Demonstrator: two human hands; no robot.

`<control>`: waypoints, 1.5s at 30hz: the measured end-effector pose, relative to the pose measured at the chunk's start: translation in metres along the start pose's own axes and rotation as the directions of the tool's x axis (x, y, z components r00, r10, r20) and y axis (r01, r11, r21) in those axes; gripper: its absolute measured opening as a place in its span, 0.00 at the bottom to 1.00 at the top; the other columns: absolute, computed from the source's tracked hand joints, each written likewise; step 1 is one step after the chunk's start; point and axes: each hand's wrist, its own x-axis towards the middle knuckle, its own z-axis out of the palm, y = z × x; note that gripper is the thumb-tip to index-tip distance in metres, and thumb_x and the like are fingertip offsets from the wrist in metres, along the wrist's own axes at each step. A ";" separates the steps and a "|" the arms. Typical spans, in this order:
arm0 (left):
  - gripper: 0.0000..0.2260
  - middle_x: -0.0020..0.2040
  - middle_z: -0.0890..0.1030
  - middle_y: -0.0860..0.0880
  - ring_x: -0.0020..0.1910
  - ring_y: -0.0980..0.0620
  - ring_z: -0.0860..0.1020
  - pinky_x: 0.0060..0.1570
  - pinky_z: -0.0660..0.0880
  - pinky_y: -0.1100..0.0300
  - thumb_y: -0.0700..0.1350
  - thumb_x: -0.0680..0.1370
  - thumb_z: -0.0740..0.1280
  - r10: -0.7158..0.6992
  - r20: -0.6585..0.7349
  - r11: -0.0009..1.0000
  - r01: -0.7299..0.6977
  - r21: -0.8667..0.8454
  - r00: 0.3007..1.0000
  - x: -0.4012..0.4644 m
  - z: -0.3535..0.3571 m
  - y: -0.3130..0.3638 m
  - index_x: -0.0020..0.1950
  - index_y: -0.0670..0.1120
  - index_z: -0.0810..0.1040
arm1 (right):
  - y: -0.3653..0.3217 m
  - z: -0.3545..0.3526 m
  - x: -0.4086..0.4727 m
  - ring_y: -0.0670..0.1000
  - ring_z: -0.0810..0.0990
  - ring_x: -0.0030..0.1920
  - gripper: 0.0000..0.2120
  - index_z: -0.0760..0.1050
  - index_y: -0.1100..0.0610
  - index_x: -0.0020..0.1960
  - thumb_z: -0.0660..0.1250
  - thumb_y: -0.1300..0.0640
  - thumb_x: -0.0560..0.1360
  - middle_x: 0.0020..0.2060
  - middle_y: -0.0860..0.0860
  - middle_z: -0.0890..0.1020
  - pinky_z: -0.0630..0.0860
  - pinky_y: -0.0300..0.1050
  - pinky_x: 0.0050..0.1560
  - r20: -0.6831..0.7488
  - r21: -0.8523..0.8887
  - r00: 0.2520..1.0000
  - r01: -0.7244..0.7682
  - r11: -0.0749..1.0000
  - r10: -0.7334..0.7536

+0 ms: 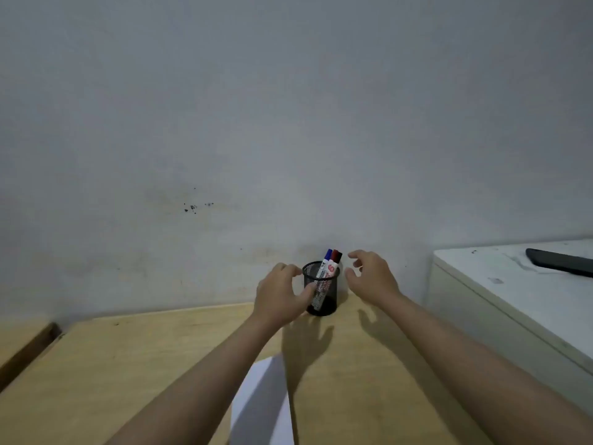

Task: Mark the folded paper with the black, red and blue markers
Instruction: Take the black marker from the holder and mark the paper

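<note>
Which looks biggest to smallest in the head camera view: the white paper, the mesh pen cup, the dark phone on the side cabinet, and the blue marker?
1. white paper, though nearness to the camera inflates it
2. dark phone, cut off by the frame edge
3. mesh pen cup, roughly comparable to the phone, so uncertain
4. blue marker, partly hidden in the cup

Black mesh cup (322, 297) holding blue-capped marker (328, 254) and red-capped marker (335, 255), both white-barrelled; white paper (263, 403) on tan wood tabletop (128, 364); grey wall (288, 107); white cabinet (513, 284).

Markers (330, 263) in holder (322, 300), behind paper (263, 403)
</note>
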 end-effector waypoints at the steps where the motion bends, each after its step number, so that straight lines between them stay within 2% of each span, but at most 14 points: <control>1: 0.19 0.56 0.78 0.49 0.55 0.50 0.76 0.58 0.72 0.50 0.55 0.72 0.67 -0.020 0.003 1.000 0.020 -0.010 1.000 0.004 0.007 -0.003 0.58 0.46 0.76 | 0.002 0.003 0.006 0.53 0.77 0.53 0.18 0.72 0.57 0.64 0.64 0.55 0.75 0.56 0.56 0.78 0.77 0.54 0.54 0.000 0.001 1.000 -0.017 1.000 0.017; 8: 0.16 0.54 0.78 0.49 0.52 0.50 0.77 0.54 0.74 0.51 0.53 0.72 0.66 -0.044 -0.013 0.998 0.043 -0.052 0.999 0.037 0.048 -0.025 0.56 0.46 0.78 | 0.027 0.038 0.046 0.54 0.77 0.53 0.20 0.71 0.52 0.68 0.63 0.53 0.76 0.54 0.56 0.78 0.77 0.51 0.51 0.004 -0.035 1.000 -0.025 0.999 0.025; 13: 0.13 0.49 0.81 0.49 0.48 0.50 0.79 0.50 0.76 0.52 0.52 0.73 0.66 -0.054 -0.069 0.993 0.046 -0.104 0.996 0.048 0.066 -0.036 0.50 0.45 0.81 | 0.039 0.055 0.057 0.53 0.79 0.48 0.11 0.78 0.55 0.54 0.64 0.52 0.75 0.50 0.54 0.78 0.77 0.52 0.50 -0.053 -0.046 0.999 -0.004 0.999 0.002; 16: 0.12 0.45 0.81 0.48 0.46 0.49 0.79 0.47 0.76 0.52 0.52 0.72 0.67 -0.067 -0.098 0.991 0.055 -0.121 0.993 0.053 0.069 -0.038 0.46 0.45 0.82 | 0.040 0.058 0.063 0.52 0.79 0.44 0.11 0.78 0.55 0.54 0.66 0.53 0.74 0.46 0.53 0.78 0.79 0.54 0.47 -0.164 0.084 0.986 -0.014 0.996 0.028; 20: 0.11 0.45 0.81 0.48 0.45 0.49 0.78 0.44 0.75 0.53 0.52 0.72 0.68 -0.063 -0.103 0.994 0.053 -0.098 0.993 0.056 0.070 -0.037 0.44 0.45 0.81 | 0.038 0.061 0.073 0.51 0.79 0.44 0.09 0.78 0.52 0.52 0.68 0.53 0.73 0.45 0.53 0.79 0.80 0.54 0.46 -0.132 0.081 0.991 -0.007 0.997 0.018; 23: 0.12 0.45 0.80 0.49 0.45 0.49 0.77 0.41 0.74 0.56 0.53 0.72 0.68 -0.066 -0.115 0.996 0.058 -0.068 0.991 0.055 0.070 -0.036 0.45 0.45 0.81 | 0.036 0.062 0.075 0.48 0.79 0.38 0.05 0.76 0.55 0.46 0.69 0.56 0.72 0.42 0.52 0.80 0.79 0.47 0.40 -0.158 0.146 0.987 -0.005 0.989 0.028; 26: 0.12 0.48 0.80 0.49 0.47 0.49 0.77 0.42 0.75 0.55 0.53 0.72 0.67 -0.098 -0.086 0.994 0.092 -0.063 0.992 0.055 0.069 -0.034 0.47 0.46 0.80 | 0.029 0.056 0.072 0.42 0.77 0.33 0.04 0.77 0.57 0.44 0.70 0.62 0.71 0.37 0.50 0.79 0.74 0.32 0.35 -0.179 0.251 0.983 0.019 0.968 0.027; 30: 0.11 0.51 0.78 0.47 0.50 0.48 0.77 0.48 0.74 0.55 0.51 0.73 0.67 -0.160 -0.004 0.976 0.157 -0.149 0.987 0.049 0.061 -0.024 0.51 0.46 0.79 | 0.010 0.030 0.061 0.41 0.79 0.36 0.08 0.81 0.59 0.49 0.71 0.64 0.70 0.40 0.52 0.82 0.75 0.30 0.38 -0.314 0.306 0.948 0.154 0.940 -0.053; 32: 0.07 0.48 0.81 0.48 0.48 0.49 0.79 0.44 0.73 0.60 0.48 0.74 0.67 -0.221 -0.016 0.905 0.199 -0.376 0.975 0.041 0.048 -0.010 0.47 0.46 0.79 | -0.004 0.012 0.047 0.43 0.81 0.38 0.07 0.82 0.59 0.47 0.72 0.64 0.70 0.41 0.54 0.83 0.76 0.31 0.41 -0.384 0.329 0.918 0.237 0.914 -0.100; 33: 0.04 0.45 0.82 0.49 0.47 0.50 0.80 0.42 0.73 0.62 0.47 0.74 0.66 -0.261 0.000 0.830 0.224 -0.511 0.965 0.036 0.038 -0.001 0.45 0.48 0.79 | -0.011 0.004 0.037 0.45 0.82 0.38 0.06 0.82 0.58 0.46 0.72 0.64 0.69 0.41 0.53 0.83 0.77 0.32 0.42 -0.411 0.343 0.904 0.274 0.898 -0.119; 36: 0.03 0.43 0.84 0.48 0.41 0.52 0.83 0.41 0.76 0.63 0.45 0.76 0.65 -0.311 0.148 0.488 0.292 -0.823 0.939 0.019 0.011 0.026 0.47 0.49 0.78 | -0.029 -0.009 -0.005 0.47 0.82 0.40 0.07 0.81 0.56 0.43 0.74 0.66 0.68 0.39 0.51 0.82 0.79 0.36 0.43 -0.426 0.390 0.887 0.357 0.849 -0.177; 38: 0.04 0.41 0.84 0.48 0.39 0.52 0.84 0.44 0.78 0.60 0.44 0.76 0.65 -0.304 0.201 0.351 0.305 -0.885 0.931 0.005 -0.005 0.037 0.50 0.47 0.78 | -0.038 -0.010 -0.036 0.47 0.82 0.42 0.08 0.82 0.57 0.42 0.74 0.68 0.67 0.40 0.51 0.82 0.80 0.39 0.44 -0.401 0.396 0.883 0.408 0.823 -0.244; 42: 0.06 0.39 0.82 0.46 0.39 0.48 0.80 0.48 0.77 0.53 0.40 0.73 0.70 -0.339 0.196 0.307 0.305 -0.902 0.920 -0.023 -0.032 0.050 0.49 0.46 0.78 | -0.051 -0.014 -0.084 0.46 0.82 0.47 0.08 0.83 0.60 0.43 0.74 0.69 0.66 0.43 0.50 0.83 0.79 0.37 0.47 -0.308 0.414 0.880 0.467 0.781 -0.363; 45: 0.07 0.42 0.83 0.43 0.39 0.47 0.79 0.46 0.77 0.52 0.36 0.72 0.70 -0.320 0.149 0.369 0.268 -0.890 0.936 -0.045 -0.053 0.055 0.46 0.44 0.76 | -0.063 -0.024 -0.107 0.46 0.83 0.47 0.09 0.83 0.58 0.45 0.71 0.70 0.69 0.43 0.50 0.84 0.79 0.37 0.48 -0.250 0.497 0.910 0.413 0.763 -0.330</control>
